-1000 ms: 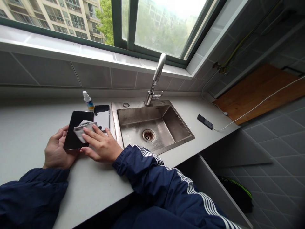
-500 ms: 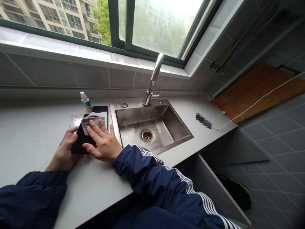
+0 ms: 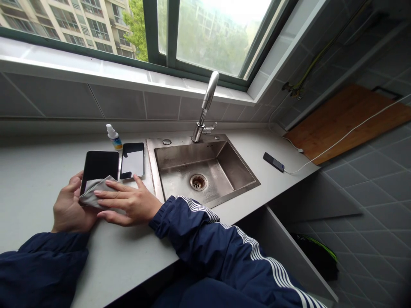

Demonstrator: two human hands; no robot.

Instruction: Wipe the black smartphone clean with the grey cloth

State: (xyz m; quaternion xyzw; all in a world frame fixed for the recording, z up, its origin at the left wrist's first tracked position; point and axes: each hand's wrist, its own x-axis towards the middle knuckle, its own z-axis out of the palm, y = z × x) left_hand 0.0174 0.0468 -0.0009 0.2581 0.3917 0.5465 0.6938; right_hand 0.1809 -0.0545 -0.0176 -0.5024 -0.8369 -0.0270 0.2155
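Observation:
A black tablet (image 3: 100, 165) lies flat on the pale countertop (image 3: 38, 171), left of the sink. My left hand (image 3: 69, 209) grips the tablet's near left edge. My right hand (image 3: 128, 204) lies flat with its fingers pressing a grey cloth (image 3: 91, 192) onto the tablet's near end. A smaller black phone (image 3: 132, 160) lies just right of the tablet. A small white spray bottle (image 3: 112, 136) with a yellow and blue label stands behind them.
A steel sink (image 3: 202, 171) with a tall tap (image 3: 205, 107) is set in the counter to the right. Another dark phone (image 3: 273, 162) on a white cable lies right of the sink. A wooden board (image 3: 346, 115) leans against the right wall.
My right hand has slid the cloth from the tablet's far end toward its near end. The tablet, tipped up half a second ago, now lies flat again.

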